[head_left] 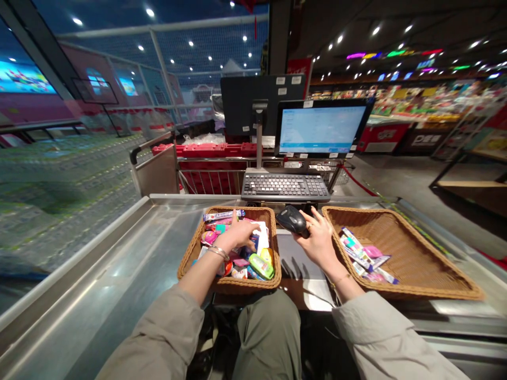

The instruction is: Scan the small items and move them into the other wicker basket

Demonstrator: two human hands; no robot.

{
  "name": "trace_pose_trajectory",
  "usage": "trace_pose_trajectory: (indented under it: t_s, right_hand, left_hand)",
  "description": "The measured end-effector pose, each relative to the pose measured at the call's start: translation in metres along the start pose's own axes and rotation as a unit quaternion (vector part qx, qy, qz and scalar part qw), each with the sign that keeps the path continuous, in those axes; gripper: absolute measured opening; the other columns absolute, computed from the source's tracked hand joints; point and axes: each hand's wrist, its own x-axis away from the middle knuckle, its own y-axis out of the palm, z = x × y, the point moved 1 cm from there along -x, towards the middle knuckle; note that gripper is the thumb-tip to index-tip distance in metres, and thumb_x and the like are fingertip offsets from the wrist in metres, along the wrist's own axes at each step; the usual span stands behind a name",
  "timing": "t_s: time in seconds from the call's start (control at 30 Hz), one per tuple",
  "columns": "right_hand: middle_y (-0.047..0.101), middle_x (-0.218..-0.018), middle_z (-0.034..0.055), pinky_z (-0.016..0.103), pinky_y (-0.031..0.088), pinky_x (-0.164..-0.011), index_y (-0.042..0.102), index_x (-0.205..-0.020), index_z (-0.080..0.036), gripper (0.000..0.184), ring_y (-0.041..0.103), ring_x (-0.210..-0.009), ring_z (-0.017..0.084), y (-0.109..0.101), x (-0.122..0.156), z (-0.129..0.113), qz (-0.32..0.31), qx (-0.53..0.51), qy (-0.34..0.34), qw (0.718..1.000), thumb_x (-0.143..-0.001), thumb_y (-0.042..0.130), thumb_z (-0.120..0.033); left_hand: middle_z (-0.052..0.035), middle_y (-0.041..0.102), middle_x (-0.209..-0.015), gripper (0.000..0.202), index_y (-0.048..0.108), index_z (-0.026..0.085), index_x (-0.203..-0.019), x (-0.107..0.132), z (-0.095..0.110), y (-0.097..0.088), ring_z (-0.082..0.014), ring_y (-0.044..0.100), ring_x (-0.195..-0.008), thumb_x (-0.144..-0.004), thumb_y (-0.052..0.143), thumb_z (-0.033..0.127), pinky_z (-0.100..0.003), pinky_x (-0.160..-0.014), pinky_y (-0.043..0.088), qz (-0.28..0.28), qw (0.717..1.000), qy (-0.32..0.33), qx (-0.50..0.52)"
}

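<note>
1. Centrally, left basket [229, 284]: wicker, set on the worktop [119, 253] in front of the person, seemingly so the left hand can reach its contents easily; filled with mixed small packets, among them a green packet [262, 266] near the front and a long packet [224, 215] along the far rim.
2. Left hand [241, 235]: inside the left basket, over the packets; fingers partly spread, a white packet [262, 235] just beside them. Whether they have hold of anything cannot be told.
3. Scanner [291, 217]: black, between the two baskets, its head pointing away toward the left basket; probably kept there to be close to the packets.
4. Right hand [320, 236]: fingers loosely round the scanner's handle, some of them raised and splayed; the scanner's head lies beyond the fingers, to their left.
5. Right basket [420, 253]: wicker, right of the right hand; a few packets [358, 253] gathered at its left end.
6. Keyboard [285, 184] and lit monitor [320, 129]: behind the scanner, facing the person, presumably for easy reading.
</note>
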Motion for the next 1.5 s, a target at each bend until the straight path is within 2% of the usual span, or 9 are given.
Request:
trace_pose_trajectory:
  t_s: [0.13,0.23,0.37,0.43,0.63,0.87,1.03,1.27,1.5]
  right_hand:
    - [0.070,-0.134,0.0105,0.066,0.030,-0.115,0.074,-0.093,-0.022,0.020,0.044,-0.145,0.037,0.000,0.001,-0.001,0.005,-0.002,-0.003,1.000,-0.077,0.066,-0.030]
    - [0.070,-0.134,0.0095,0.065,0.030,-0.115,0.074,-0.095,-0.022,0.021,0.045,-0.145,0.037,-0.001,0.002,-0.001,0.006,0.000,0.001,1.000,-0.077,0.067,-0.030]
    - [0.070,-0.135,0.0093,0.064,0.031,-0.115,0.074,-0.096,-0.021,0.021,0.044,-0.145,0.036,-0.003,0.002,-0.001,0.006,0.004,0.003,1.000,-0.076,0.067,-0.028]
    - [0.069,-0.136,0.0094,0.063,0.031,-0.116,0.074,-0.096,-0.021,0.021,0.043,-0.147,0.035,-0.003,0.002,-0.001,0.008,0.003,0.001,1.000,-0.078,0.066,-0.029]
    - [0.069,-0.136,0.0089,0.066,0.030,-0.116,0.074,-0.097,-0.023,0.021,0.045,-0.145,0.036,-0.004,0.006,-0.003,0.019,0.003,0.003,1.000,-0.077,0.067,-0.029]
    - [0.069,-0.137,0.0090,0.069,0.031,-0.114,0.073,-0.094,-0.022,0.019,0.043,-0.146,0.038,-0.005,0.014,-0.005,0.013,-0.006,0.014,1.000,-0.077,0.067,-0.027]
    - [0.068,-0.138,0.0091,0.070,0.031,-0.114,0.074,-0.095,-0.023,0.021,0.043,-0.146,0.038,-0.005,0.019,-0.007,0.013,-0.012,0.033,0.999,-0.076,0.067,-0.027]
    - [0.067,-0.139,0.0075,0.069,0.029,-0.115,0.075,-0.103,-0.023,0.028,0.043,-0.146,0.038,-0.005,0.028,-0.008,0.015,-0.013,0.072,0.997,-0.078,0.067,-0.030]
    - [0.067,-0.140,0.0072,0.067,0.027,-0.117,0.075,-0.105,-0.023,0.030,0.041,-0.148,0.037,-0.001,0.032,-0.009,0.009,-0.005,0.089,0.996,-0.078,0.065,-0.031]
  left_hand:
    - [-0.0043,0.079,-0.088,0.024,0.076,0.024,-0.080,0.008,-0.002,-0.013,-0.0331,0.072,-0.100,-0.066,0.093,0.035,-0.069,-0.121,0.005,-0.010,0.997,-0.018,-0.076]
    - [-0.0045,0.078,-0.092,0.023,0.077,0.025,-0.079,0.015,-0.008,-0.020,-0.0324,0.070,-0.103,-0.066,0.093,0.037,-0.070,-0.121,0.006,0.006,0.997,-0.019,-0.081]
    - [-0.0057,0.075,-0.110,0.022,0.079,0.028,-0.090,0.017,-0.017,-0.028,-0.0328,0.061,-0.118,-0.073,0.088,0.040,-0.068,-0.122,0.011,0.111,0.991,-0.050,-0.050]
    - [-0.0051,0.074,-0.110,0.018,0.080,0.031,-0.094,0.015,-0.017,-0.027,-0.0314,0.059,-0.118,-0.079,0.084,0.039,-0.066,-0.122,0.016,0.180,0.979,-0.089,-0.029]
    - [-0.0023,0.073,-0.103,0.022,0.076,0.037,-0.108,0.001,0.005,-0.013,-0.0271,0.060,-0.114,-0.090,0.070,0.025,-0.064,-0.122,0.017,0.293,0.942,-0.159,0.031]
    - [-0.0058,0.075,-0.115,0.026,0.071,0.031,-0.115,-0.009,0.038,-0.007,-0.0296,0.060,-0.118,-0.093,0.065,0.021,-0.078,-0.121,-0.002,0.314,0.939,-0.136,0.006]
    - [-0.0071,0.078,-0.111,0.025,0.070,0.029,-0.115,-0.016,0.054,0.000,-0.0327,0.056,-0.132,-0.095,0.060,0.019,-0.081,-0.118,-0.010,0.342,0.930,-0.134,0.008]
    - [-0.0045,0.078,-0.121,0.027,0.072,0.032,-0.118,-0.023,0.054,0.019,-0.0335,0.050,-0.141,-0.094,0.062,0.022,-0.077,-0.122,-0.007,0.383,0.915,-0.128,0.013]
    - [-0.0024,0.080,-0.115,0.025,0.074,0.029,-0.112,-0.029,0.052,0.032,-0.0320,0.058,-0.135,-0.092,0.064,0.018,-0.072,-0.124,-0.010,0.470,0.876,-0.107,0.010]
